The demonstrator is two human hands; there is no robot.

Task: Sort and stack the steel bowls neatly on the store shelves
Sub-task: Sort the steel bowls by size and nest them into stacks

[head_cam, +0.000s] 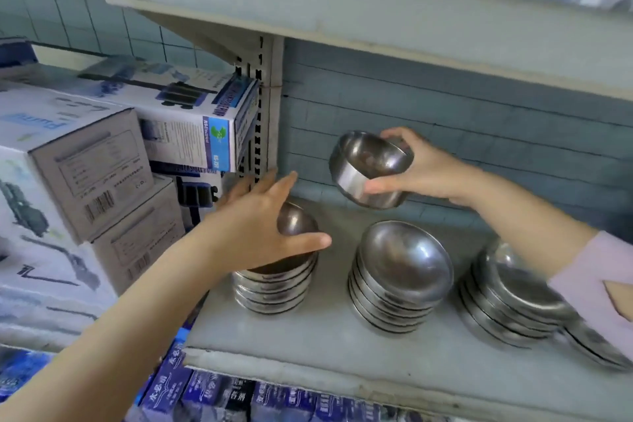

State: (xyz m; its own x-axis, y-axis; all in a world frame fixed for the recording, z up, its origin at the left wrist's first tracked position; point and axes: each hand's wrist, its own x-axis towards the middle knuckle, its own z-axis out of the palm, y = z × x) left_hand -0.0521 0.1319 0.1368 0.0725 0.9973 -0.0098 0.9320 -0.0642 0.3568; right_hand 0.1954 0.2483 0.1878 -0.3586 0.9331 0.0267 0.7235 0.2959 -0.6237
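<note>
One loose steel bowl (371, 169) is pinched in the right hand (419, 169), tilted above the shelf (325, 336). Three inverted stacks stand done: left stack (274, 288) under the spread left hand (260, 233), middle stack (399, 277), right stack (510, 298). Possibly a fourth lies at the blurred right edge; this bowl remains to place.

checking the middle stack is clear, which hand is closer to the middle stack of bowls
Right, but narrowly. The right hand holds a single bowl in the air directly above the middle stack. The left hand rests on the left stack beside it.
</note>
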